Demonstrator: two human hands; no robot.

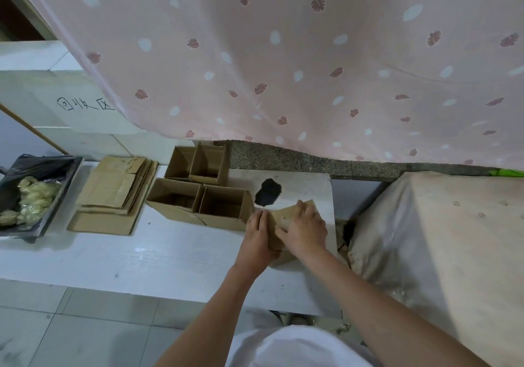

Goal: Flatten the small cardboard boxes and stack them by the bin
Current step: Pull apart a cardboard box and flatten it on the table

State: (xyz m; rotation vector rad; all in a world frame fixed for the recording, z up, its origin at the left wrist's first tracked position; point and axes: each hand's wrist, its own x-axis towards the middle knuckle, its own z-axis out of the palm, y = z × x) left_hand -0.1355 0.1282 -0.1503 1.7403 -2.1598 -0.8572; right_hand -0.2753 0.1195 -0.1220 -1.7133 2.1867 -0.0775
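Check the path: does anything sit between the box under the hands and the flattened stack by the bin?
Yes. Four open boxes stand on the table between the box being flattened and the flattened stack.

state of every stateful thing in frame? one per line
box in hands: partly collapsed, on the table
left hand: on the box's left side
right hand: pressing down on the box
four boxes: upright, open-topped, unflattened
flattened stack: lying flat beside the bin
bin: open, bag-lined, holding waste
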